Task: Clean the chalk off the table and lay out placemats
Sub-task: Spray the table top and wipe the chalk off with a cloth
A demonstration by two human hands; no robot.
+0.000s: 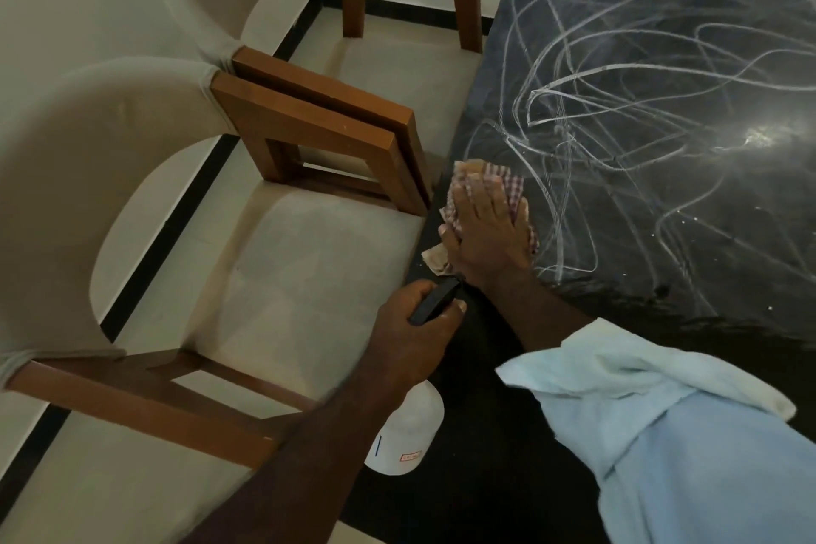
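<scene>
White plastic of the spray bottle (408, 433) shows nearest, at the near left edge of the bench (485, 477). The left grip (415, 322) is curled around its black trigger head, so the bottle hangs just beside the edge. A pale blue sleeve (662, 433) covers part of the near right of the bench. A little farther along the left edge, the right grip (485, 234) lies flat with straight fingers spread, pressing a checked cloth (512, 186) onto the surface. The near strip of the bench looks dark and without lines, so I judge this part is already wiped, and it may be damp. Beyond the cloth, white chalk (618, 102) in long loops covers the middle and the far side up to the far edge, so most of the cleaning is left to do. No placemats are in view, and I judge that step is not yet begun. The right side of the bench is cut off by the frame, the small label on the bottle is too blurred to read, and the light is dim. Two wooden chairs (309, 124) stand beside the left edge.
</scene>
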